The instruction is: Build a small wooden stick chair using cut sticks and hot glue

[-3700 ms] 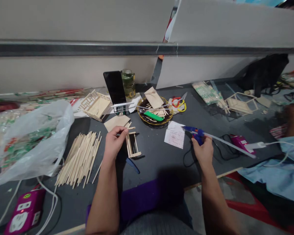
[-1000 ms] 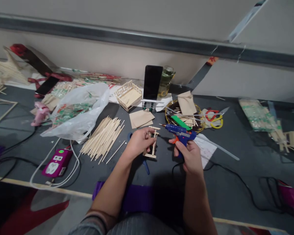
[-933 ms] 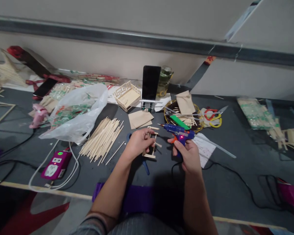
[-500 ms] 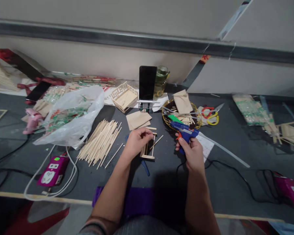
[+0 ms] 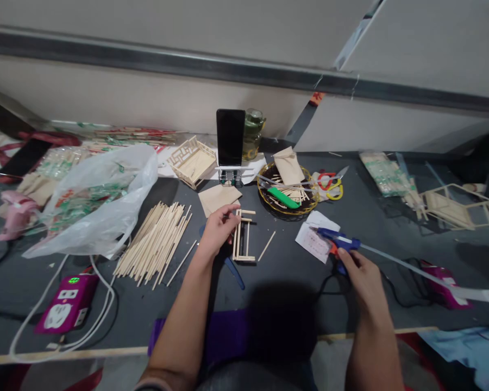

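Note:
My left hand (image 5: 217, 229) pinches the top of a small wooden stick frame (image 5: 242, 240) that stands on the dark table (image 5: 293, 271). My right hand (image 5: 361, 271) is out to the right, wrapped round the handle of a blue glue gun (image 5: 337, 243) with a long clear glue stick out its back. The gun's nozzle points left over a white paper slip (image 5: 317, 238). One loose stick (image 5: 266, 246) lies just right of the frame. A blue-handled tool (image 5: 233, 271) lies below the frame.
A pile of wooden sticks (image 5: 155, 241) and a plastic bag (image 5: 92, 203) lie to the left. A phone on a stand (image 5: 230, 142), a jar, a basket of scraps (image 5: 287, 193), scissors (image 5: 330, 179) and a wooden tray model (image 5: 191, 161) sit behind. Power strips (image 5: 65, 304) and cables run along the front edge.
My right hand has carried the glue gun away from the frame, down to the right near the paper slip. A loose stick now lies beside the frame. My left hand stays on the frame.

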`<state>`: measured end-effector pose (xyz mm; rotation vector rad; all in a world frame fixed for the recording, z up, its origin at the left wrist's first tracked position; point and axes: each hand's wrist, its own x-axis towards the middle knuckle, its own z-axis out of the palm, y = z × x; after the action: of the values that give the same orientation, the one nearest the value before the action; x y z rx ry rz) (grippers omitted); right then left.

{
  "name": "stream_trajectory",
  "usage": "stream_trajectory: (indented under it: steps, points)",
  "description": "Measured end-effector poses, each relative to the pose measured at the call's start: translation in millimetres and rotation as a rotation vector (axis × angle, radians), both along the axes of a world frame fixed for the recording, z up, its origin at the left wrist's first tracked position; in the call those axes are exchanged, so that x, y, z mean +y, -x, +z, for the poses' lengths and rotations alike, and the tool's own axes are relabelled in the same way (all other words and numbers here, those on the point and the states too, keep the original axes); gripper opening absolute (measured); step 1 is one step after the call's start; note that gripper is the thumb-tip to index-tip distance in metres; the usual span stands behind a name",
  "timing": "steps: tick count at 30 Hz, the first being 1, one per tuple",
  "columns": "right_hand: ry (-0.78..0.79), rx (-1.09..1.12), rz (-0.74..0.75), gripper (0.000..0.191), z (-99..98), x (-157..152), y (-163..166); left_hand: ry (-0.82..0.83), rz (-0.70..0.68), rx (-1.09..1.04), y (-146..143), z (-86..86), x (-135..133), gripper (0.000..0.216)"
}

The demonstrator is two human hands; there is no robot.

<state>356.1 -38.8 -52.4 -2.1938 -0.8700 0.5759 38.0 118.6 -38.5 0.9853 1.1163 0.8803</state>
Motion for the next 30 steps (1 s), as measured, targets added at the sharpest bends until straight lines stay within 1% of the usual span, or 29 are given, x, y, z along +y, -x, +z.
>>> stream_trajectory:
  steps: [2, 3, 4, 5, 6, 8, 9, 10, 11, 13, 16, 18, 19, 20, 21, 23, 24, 25, 26, 27, 28, 30]
  points:
    - [0.111, -0.292, 0.032, 0.045, -1.4, -1.0, -0.1, 0.004, -0.003, -0.004, 0.2, -0.5, 0.1, 0.043]
    - [0.129, -0.441, 0.039, 0.045, -0.5, -0.2, 3.1, 0.007, -0.003, -0.003, 0.4, -0.6, 0.2, 0.042]
    - [0.111, -0.571, 0.059, 0.044, 0.7, 1.8, 8.6, 0.012, -0.004, 0.000, 0.7, -0.8, 0.5, 0.040]
    - [0.058, -0.666, 0.109, 0.042, 1.7, 5.3, 16.5, 0.017, -0.005, 0.004, 1.0, -1.0, 0.8, 0.038]
    - [-0.025, -0.713, 0.203, 0.039, 2.0, 10.5, 26.5, 0.020, -0.004, 0.008, 1.3, -1.2, 1.1, 0.037]
    - [-0.194, -0.665, 0.517, 0.030, -0.6, 25.2, 51.0, 0.021, -0.005, 0.004, 2.0, -2.0, 1.9, 0.035]
    - [-0.236, -0.613, 0.696, 0.028, -3.3, 33.8, 63.9, 0.020, -0.005, -0.007, 2.3, -2.5, 2.3, 0.035]
    - [-0.245, -0.586, 0.843, 0.028, -6.4, 42.4, 76.1, 0.018, -0.005, -0.020, 2.6, -3.0, 2.6, 0.035]
    - [-0.241, -0.594, 0.945, 0.030, -9.5, 50.5, 86.8, 0.015, -0.009, -0.036, 2.9, -3.6, 2.9, 0.035]
    - [-0.198, -0.649, 1.087, 0.034, -13.9, 63.2, 101.2, 0.012, -0.021, -0.061, 3.3, -4.8, 3.5, 0.036]
    - [-0.126, -0.717, 1.174, 0.028, -14.2, 72.4, 104.1, 0.003, -0.042, -0.057, 3.6, -6.6, 4.2, 0.038]
    - [-0.099, -0.683, 1.182, 0.024, -11.2, 74.1, 98.6, -0.009, -0.051, -0.034, 3.3, -7.9, 4.7, 0.037]
    - [-0.100, -0.630, 1.156, 0.022, -9.2, 74.4, 96.0, -0.017, -0.050, -0.022, 3.1, -8.5, 4.9, 0.036]
    - [-0.113, -0.548, 1.098, 0.020, -6.9, 74.7, 94.6, -0.024, -0.045, -0.012, 2.8, -9.2, 5.2, 0.035]
    - [-0.131, -0.437, 1.009, 0.019, -4.3, 75.1, 94.9, -0.029, -0.039, -0.004, 2.6, -9.8, 5.3, 0.034]
    - [-0.162, -0.116, 0.777, 0.015, 1.5, 76.9, 102.1, -0.035, -0.033, 0.003, 2.2, -11.0, 5.6, 0.032]
    - [-0.157, 0.086, 0.672, 0.016, 4.6, 78.6, 108.9, -0.036, -0.031, 0.003, 2.2, -11.5, 5.6, 0.032]
    - [-0.141, 0.306, 0.588, 0.020, 7.6, 80.9, 117.1, -0.036, -0.032, 0.004, 2.2, -11.9, 5.6, 0.032]
    - [-0.108, 0.521, 0.549, 0.027, 10.4, 83.9, 126.3, -0.037, -0.034, 0.006, 2.4, -12.2, 5.5, 0.032]
    - [-0.082, 0.690, 0.526, 0.032, 12.9, 87.4, 135.4, -0.037, -0.036, 0.010, 2.6, -12.4, 5.4, 0.032]
    - [-0.070, 0.806, 0.504, 0.034, 14.9, 91.2, 144.0, -0.038, -0.037, 0.014, 2.8, -12.6, 5.3, 0.032]
    - [-0.067, 0.924, 0.476, 0.034, 17.0, 98.5, 157.5, -0.041, -0.041, 0.024, 3.1, -12.8, 5.1, 0.033]
